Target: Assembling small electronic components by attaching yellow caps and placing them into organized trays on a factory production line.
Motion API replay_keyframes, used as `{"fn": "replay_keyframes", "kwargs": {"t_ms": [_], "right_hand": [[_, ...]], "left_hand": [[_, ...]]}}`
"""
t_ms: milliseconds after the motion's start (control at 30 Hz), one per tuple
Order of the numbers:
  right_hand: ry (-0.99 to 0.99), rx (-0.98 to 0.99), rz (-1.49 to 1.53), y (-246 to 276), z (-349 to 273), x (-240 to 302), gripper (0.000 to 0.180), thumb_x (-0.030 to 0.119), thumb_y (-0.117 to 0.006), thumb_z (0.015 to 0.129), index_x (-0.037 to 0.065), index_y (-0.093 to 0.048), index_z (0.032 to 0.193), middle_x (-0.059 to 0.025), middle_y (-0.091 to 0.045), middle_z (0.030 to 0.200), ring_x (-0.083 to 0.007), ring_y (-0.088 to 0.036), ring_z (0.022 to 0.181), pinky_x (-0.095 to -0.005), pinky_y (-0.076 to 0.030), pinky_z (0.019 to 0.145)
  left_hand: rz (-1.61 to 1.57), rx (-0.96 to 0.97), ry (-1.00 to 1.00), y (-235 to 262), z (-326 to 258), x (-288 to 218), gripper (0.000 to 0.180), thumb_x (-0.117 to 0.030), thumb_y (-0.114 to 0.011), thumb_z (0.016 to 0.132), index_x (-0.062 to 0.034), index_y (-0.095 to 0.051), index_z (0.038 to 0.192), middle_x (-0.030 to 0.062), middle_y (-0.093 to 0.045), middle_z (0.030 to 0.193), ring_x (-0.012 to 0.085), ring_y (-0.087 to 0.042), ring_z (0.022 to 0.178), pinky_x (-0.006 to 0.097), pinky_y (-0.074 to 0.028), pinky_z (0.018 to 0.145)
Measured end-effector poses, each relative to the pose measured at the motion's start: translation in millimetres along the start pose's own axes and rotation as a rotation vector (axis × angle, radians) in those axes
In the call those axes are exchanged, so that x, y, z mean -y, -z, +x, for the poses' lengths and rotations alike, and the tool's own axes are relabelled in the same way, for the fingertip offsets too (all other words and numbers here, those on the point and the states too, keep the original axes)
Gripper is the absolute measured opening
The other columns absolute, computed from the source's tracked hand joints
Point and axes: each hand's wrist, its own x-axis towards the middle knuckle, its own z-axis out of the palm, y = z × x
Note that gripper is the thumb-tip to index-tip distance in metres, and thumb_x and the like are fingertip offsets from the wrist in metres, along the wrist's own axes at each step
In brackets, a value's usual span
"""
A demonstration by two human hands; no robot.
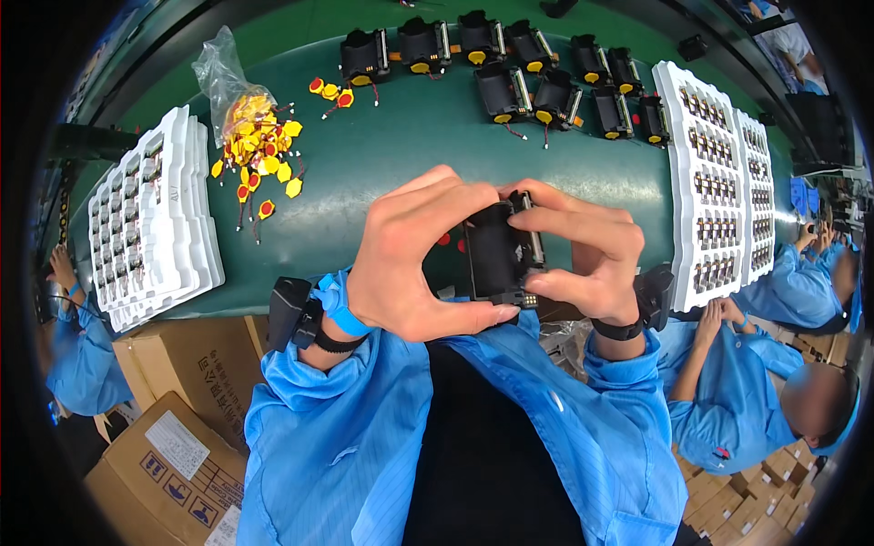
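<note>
Between both hands I hold a black plastic housing (494, 250) above the near part of the green table. My left hand (410, 250) grips its left side, thumb at the lower edge and fingers at the top. My right hand (587, 246) pinches the right side, where a silver and black strip (531, 246) runs along the edge. Beyond my hands, several similar black housings (503, 91) with yellow round parts and short wires lie in rows. A pile of yellow and red wired coin cells (259, 141) spills from a clear plastic bag (221, 68) at the far left.
Stacked white trays (196, 227) with small metal parts stand at the left. More white trays (678, 182) of parts lie at the right. Cardboard boxes (182, 364) sit below the table at left. People in blue work at the right (737, 391) and left (86, 364).
</note>
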Motion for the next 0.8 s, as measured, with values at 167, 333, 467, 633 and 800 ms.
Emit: {"fn": "replay_keyframes", "kwargs": {"t_ms": [167,333,467,633,800], "right_hand": [[0.076,-0.097,0.242,-8.7,-4.2,6.2,0.051,0.019,-0.089,0.067,-0.010,-0.072,0.104,-0.0324,-0.067,0.116,-0.0375,-0.069,0.108,-0.0403,-0.052,0.097],[0.056,-0.036,0.061,1.1,-9.4,5.6,0.048,0.018,-0.088,0.067,-0.010,-0.073,0.103,-0.0325,-0.066,0.117,-0.0388,-0.069,0.108,-0.0410,-0.053,0.096],[0.034,0.021,0.002,2.3,-8.2,17.8,0.047,0.019,-0.085,0.070,-0.010,-0.071,0.105,-0.0342,-0.062,0.122,-0.0437,-0.066,0.113,-0.0445,-0.051,0.098],[0.196,0.225,-0.432,-2.1,-10.7,35.8,0.057,0.032,-0.075,0.082,-0.009,-0.063,0.119,-0.0390,-0.048,0.136,-0.0541,-0.047,0.131,-0.0590,-0.039,0.107],[0.150,0.219,-0.362,-13.7,-15.2,25.6,0.061,0.035,-0.071,0.086,-0.009,-0.059,0.127,-0.0382,-0.043,0.142,-0.0538,-0.040,0.138,-0.0605,-0.037,0.110]], "left_hand": [[-0.110,-0.075,0.051,-0.6,-1.0,2.7,0.071,-0.028,-0.090,0.056,0.0070,-0.064,0.112,0.0163,-0.067,0.089,0.0282,-0.061,0.073,0.037,-0.050,0.067],[-0.075,-0.072,0.041,-1.4,-3.2,2.4,0.071,-0.028,-0.090,0.056,0.0068,-0.064,0.112,0.0157,-0.067,0.090,0.0279,-0.061,0.073,0.036,-0.050,0.066],[-0.108,-0.075,0.031,-3.3,-2.5,1.8,0.069,-0.028,-0.090,0.056,0.0068,-0.064,0.111,0.0160,-0.067,0.089,0.0276,-0.061,0.073,0.036,-0.050,0.066],[-0.020,-0.069,0.008,-2.7,-3.7,-7.3,0.070,-0.027,-0.089,0.055,0.0089,-0.064,0.109,0.0182,-0.067,0.090,0.0315,-0.062,0.074,0.038,-0.051,0.067],[0.126,-0.070,-0.014,-7.5,-11.1,-12.6,0.070,-0.028,-0.086,0.053,0.0125,-0.064,0.107,0.0224,-0.067,0.095,0.0358,-0.064,0.082,0.041,-0.052,0.074]]}}
